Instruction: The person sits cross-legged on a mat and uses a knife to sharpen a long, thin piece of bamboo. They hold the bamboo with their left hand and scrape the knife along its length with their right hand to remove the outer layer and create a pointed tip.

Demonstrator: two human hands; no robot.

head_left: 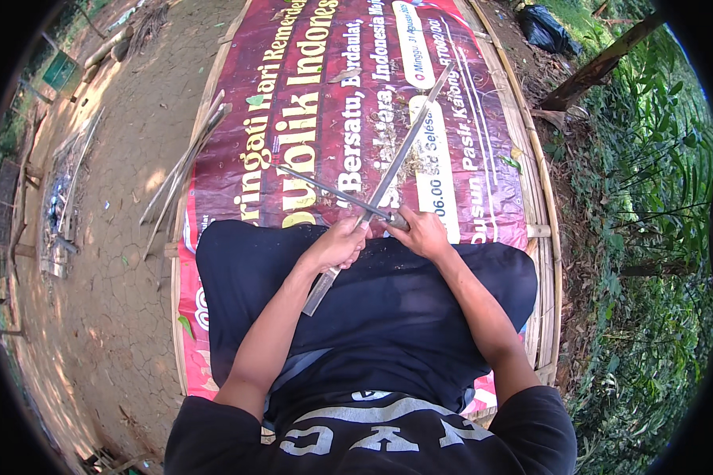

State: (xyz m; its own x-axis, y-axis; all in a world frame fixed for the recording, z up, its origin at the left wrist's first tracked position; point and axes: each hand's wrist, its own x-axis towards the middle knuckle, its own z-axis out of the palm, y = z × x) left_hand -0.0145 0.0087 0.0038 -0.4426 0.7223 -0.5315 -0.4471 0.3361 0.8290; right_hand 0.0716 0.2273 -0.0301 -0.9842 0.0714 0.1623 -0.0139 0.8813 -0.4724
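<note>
My left hand (342, 244) is closed around a long, flat strip of what looks like split bamboo (410, 136). Its short end rests over my dark-clothed lap, and its far end points away to the upper right. A knife (325, 188) with a narrow dark blade is gripped by its handle in my right hand (421, 233). The blade points left and crosses the strip just beyond my left hand; whether it touches the strip I cannot tell. Thin shavings (408, 168) lie scattered beyond my hands on a red printed banner (253, 170).
The banner covers a bamboo platform, with bare slats (540, 202) along its right edge. Several thin strips (184, 168) overhang its left edge. Cracked earth (123, 261) lies to the left, green plants (650, 222) to the right. A wooden post (598, 67) and black plastic bag (545, 28) are far right.
</note>
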